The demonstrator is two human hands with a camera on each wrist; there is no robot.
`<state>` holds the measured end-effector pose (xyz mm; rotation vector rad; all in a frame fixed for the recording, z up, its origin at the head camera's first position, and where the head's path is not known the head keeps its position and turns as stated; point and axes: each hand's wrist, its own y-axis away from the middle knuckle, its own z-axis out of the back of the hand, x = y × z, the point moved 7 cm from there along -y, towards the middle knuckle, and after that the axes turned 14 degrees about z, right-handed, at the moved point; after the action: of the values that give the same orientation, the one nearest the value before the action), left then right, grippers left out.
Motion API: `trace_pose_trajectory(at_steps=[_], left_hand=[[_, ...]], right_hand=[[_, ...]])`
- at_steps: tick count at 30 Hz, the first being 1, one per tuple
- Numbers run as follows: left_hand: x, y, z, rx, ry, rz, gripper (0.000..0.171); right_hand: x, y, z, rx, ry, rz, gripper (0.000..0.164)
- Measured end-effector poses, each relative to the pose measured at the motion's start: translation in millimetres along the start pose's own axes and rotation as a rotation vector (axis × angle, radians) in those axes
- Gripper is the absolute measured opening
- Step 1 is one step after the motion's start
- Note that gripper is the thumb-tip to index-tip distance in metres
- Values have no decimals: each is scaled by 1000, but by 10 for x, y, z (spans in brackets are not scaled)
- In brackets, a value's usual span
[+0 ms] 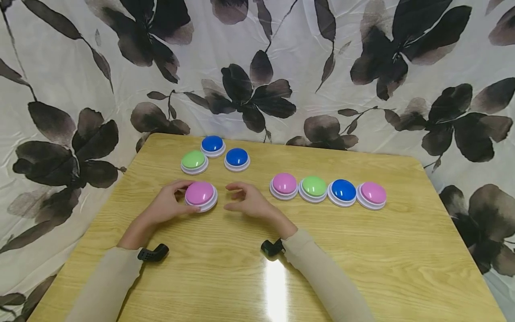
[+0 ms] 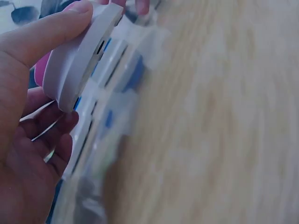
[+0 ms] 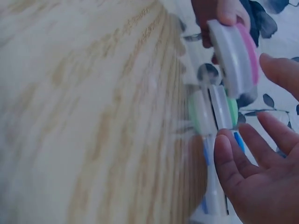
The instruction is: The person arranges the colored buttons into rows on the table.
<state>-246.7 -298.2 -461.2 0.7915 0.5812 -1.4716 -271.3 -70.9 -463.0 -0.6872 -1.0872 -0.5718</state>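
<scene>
A pink push button with a white round base (image 1: 200,193) is pinched by my left hand (image 1: 169,204), thumb on the near side and fingers on the far side. In the left wrist view the button's white base (image 2: 77,63) stands off the tabletop, tilted. My right hand (image 1: 252,202) is just right of this button, not touching it, with its fingers loosely bent and nothing between them. In the right wrist view, a gap shows between the right hand (image 3: 261,172) and the held pink button (image 3: 238,58).
Behind the hands stand a green button (image 1: 193,160) and two blue ones, the rear (image 1: 212,144) and the front (image 1: 237,157). To the right runs a row: pink (image 1: 284,184), green (image 1: 314,186), blue (image 1: 343,191), pink (image 1: 373,193). A floral cloth (image 1: 314,103) hangs behind the wooden table (image 1: 209,277).
</scene>
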Motion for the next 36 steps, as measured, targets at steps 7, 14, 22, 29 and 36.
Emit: trace_pose_trajectory(at_steps=[7, 14, 22, 29, 36], left_hand=[[-260, -36, -120, 57, 84, -5, 79], [-564, -22, -228, 88, 62, -84, 77], [-884, 91, -322, 90, 42, -177, 75], [-959, 121, -462, 89, 47, -204, 75], [-1100, 153, -578, 105, 61, -232, 75]], right_hand=[[21, 18, 44, -20, -33, 34, 71], [115, 100, 125, -45, -82, 81, 72], [295, 291, 226, -59, -6, 108, 73], [345, 474, 321, -63, 83, 118, 76], [418, 619, 428, -79, 136, 131, 76]])
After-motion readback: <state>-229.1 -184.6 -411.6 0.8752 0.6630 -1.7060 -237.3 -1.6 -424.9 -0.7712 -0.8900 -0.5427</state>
